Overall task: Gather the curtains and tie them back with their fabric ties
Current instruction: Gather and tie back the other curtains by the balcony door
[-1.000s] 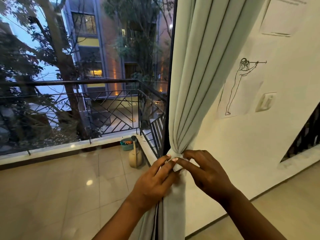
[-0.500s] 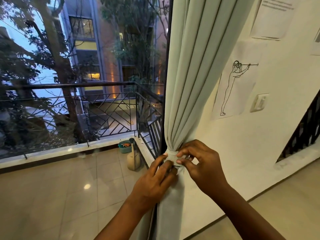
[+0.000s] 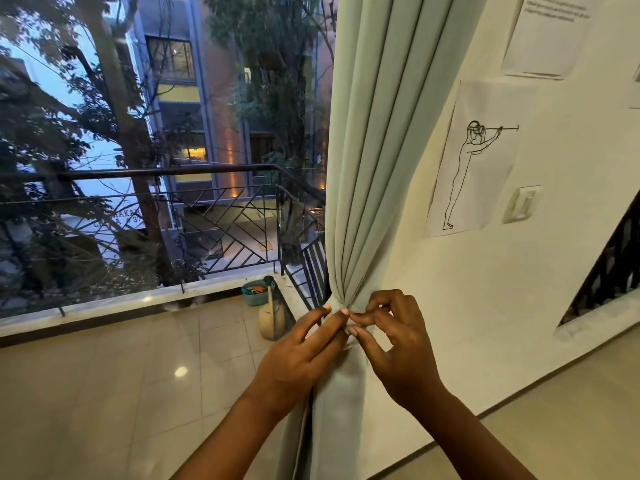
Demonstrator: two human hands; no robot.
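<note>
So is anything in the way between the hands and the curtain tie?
Nothing visible is. The left hand and right hand are already at the fabric tie, fingertips pinching it where the curtain is bunched together. The wall and window sit to either side, not between.

I have one view only, from the camera worn on the person's head, so there is no second view to share any part of the scene with. It looks forward and slightly down, at about chest level, facing the corner where the window [image 3: 166,168] meets the wall [image 3: 485,306]. It sits close: the curtain [image 3: 374,150] fills the middle from top edge to bottom, and both forearms enter from the lower edge, the left hand [image 3: 298,362] and right hand [image 3: 401,351] meeting near centre. The lens is wide (straight lines bow near the edges). Through the glass, the railing [image 3: 166,173] and buildings lie well beyond.
</note>
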